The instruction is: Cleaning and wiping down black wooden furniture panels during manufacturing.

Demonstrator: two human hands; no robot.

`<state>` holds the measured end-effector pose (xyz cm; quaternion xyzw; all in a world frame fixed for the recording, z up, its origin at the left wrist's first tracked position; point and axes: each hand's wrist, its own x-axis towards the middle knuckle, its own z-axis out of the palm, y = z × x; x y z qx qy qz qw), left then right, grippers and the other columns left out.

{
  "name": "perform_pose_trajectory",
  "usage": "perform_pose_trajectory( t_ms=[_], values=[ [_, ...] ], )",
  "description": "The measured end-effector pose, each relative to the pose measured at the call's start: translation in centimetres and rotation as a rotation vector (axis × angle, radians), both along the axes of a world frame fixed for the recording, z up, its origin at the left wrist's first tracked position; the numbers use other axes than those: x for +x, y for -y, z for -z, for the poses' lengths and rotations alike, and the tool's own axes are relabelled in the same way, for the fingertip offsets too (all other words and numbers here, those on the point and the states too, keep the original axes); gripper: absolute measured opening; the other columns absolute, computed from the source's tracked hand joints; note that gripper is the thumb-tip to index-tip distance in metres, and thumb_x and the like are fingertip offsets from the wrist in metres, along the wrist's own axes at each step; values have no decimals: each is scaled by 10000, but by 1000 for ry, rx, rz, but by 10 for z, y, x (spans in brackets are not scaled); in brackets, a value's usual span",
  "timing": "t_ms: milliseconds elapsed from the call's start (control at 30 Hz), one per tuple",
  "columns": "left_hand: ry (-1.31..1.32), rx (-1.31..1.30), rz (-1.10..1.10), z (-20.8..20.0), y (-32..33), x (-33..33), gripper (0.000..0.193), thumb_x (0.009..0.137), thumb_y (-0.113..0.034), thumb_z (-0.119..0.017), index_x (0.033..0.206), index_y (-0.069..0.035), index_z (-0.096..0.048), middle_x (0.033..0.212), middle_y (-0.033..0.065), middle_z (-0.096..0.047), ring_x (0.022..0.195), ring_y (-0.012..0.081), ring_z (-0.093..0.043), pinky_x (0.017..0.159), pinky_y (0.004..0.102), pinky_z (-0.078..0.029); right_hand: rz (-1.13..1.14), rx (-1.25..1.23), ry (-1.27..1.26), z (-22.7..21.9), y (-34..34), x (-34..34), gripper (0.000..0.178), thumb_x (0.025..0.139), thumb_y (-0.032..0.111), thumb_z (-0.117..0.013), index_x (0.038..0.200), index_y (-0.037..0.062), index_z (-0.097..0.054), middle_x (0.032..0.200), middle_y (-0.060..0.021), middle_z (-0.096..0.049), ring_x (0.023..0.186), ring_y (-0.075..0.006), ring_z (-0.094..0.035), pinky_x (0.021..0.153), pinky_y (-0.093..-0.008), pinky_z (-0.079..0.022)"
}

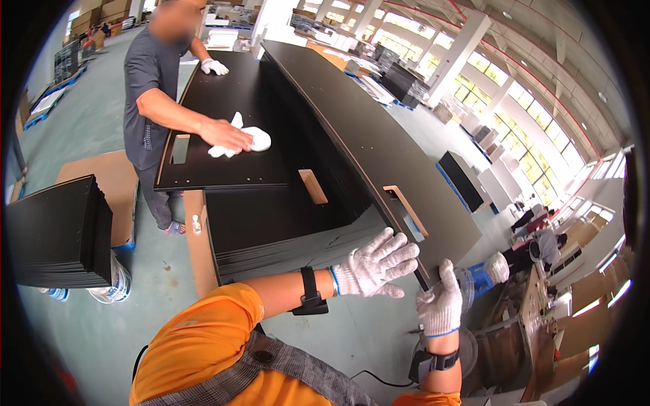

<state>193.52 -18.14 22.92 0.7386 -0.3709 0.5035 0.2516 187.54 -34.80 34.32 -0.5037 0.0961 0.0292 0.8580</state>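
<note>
A long black panel (365,145) stands tilted on its edge before me, a rectangular cutout near its close end. My right hand (441,303), in a white knit glove, is closed on the near corner of that panel. Beside the same end, my left hand (379,265), also gloved, has its fingers spread and holds nothing. Left of the panel lies a stack of black boards (271,237). Across from me a person (159,88) wipes another black board (223,101) with a white cloth (254,139), using a bare hand; their other hand is gloved.
More black boards (54,230) are stacked at the left, with buckets (115,281) under them. Cardboard (101,183) lies behind that stack. At the right stand a blue container (482,274) and a cluttered workbench (531,318). Other people (542,247) work farther off.
</note>
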Motion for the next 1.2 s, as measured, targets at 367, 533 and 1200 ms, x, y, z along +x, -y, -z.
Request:
perform_pose_trajectory(
  t_ms=[367,533,1200],
  values=[
    [-448,-173,-719,-15,-68,36,764,939,-539,-395,1433,33,-284,1502,248,-232,1394,447,-169,1143,525,-122,236,-107,-12,-3,104,-86,158,912,251,-601,986,113,-582,821,-3,-634,541,-95,-583,331,-187,-386],
    [-684,-697,-304,-39,-69,21,723,952,-501,-440,1428,23,-294,1442,247,-350,1324,430,-345,1098,482,-284,353,-71,-35,-1,115,-102,189,908,249,-613,979,80,-569,793,-58,-636,442,-130,-558,279,-183,-387],
    [-1088,-1425,506,-59,-235,195,296,875,-223,-652,1050,5,-582,918,118,-622,758,252,-634,699,416,-573,193,-256,-134,-11,151,-81,375,902,249,-582,1199,25,-530,1100,-91,-611,992,-265,-590,941,-434,-463]
  ],
)
